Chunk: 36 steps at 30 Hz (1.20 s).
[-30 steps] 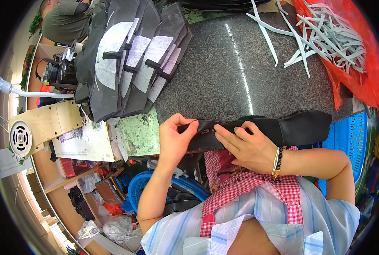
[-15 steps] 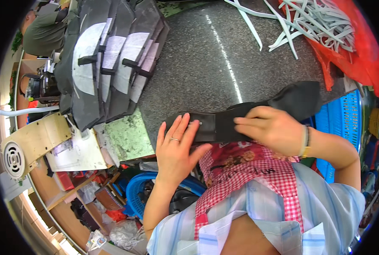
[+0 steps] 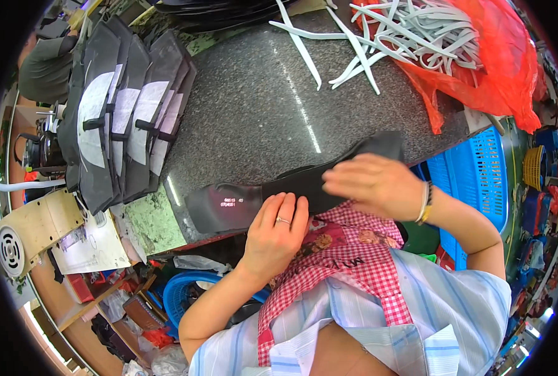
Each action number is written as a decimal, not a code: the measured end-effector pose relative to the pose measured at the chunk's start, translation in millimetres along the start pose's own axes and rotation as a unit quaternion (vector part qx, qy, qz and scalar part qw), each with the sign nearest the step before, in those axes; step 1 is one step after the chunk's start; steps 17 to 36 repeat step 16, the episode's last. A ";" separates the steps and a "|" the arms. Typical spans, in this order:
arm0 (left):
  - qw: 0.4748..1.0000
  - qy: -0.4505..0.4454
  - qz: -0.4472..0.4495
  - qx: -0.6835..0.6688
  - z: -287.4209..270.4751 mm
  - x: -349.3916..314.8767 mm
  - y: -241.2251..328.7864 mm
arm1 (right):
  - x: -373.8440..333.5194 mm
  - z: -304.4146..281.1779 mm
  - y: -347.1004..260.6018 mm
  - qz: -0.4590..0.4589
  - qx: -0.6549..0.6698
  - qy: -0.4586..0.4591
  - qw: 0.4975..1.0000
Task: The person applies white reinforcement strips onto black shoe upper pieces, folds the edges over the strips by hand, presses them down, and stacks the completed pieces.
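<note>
A long, flat black leather-like piece (image 3: pixel 222 207) lies along the near edge of the dark speckled stone table (image 3: pixel 241 100). Pale printed marks show on its smooth left part, and its right end rises in a bent flap. My left hand (image 3: pixel 276 229) rests on the middle of the piece at its near edge, fingers laid flat. Over the right part is my right hand (image 3: pixel 376 188), its fingers stretched out and slightly blurred. Whether they touch the surface I cannot tell. The lower edge beneath my hands is partly hidden.
Dark grey cut pieces with whitish patches (image 3: pixel 97 100) are piled at the left. White strips (image 3: pixel 442 37) spill from a red plastic bag (image 3: pixel 511 75) at the far right. Blue baskets stand at the right (image 3: pixel 485 156) and below the table's left edge (image 3: pixel 172 301).
The view has shifted. My left hand has slid right along the black piece, uncovering its left end with the marks. My right hand's fingers have straightened out.
</note>
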<state>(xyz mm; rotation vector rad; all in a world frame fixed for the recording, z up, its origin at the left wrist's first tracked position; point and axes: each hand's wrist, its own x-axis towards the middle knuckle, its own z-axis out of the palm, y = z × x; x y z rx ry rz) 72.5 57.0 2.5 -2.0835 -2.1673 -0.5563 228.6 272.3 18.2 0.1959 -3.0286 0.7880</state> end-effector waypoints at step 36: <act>0.966 0.187 0.013 0.180 -75.4 260.3 -165.7 | 111.8 -68.0 115.8 0.231 -0.033 0.244 0.941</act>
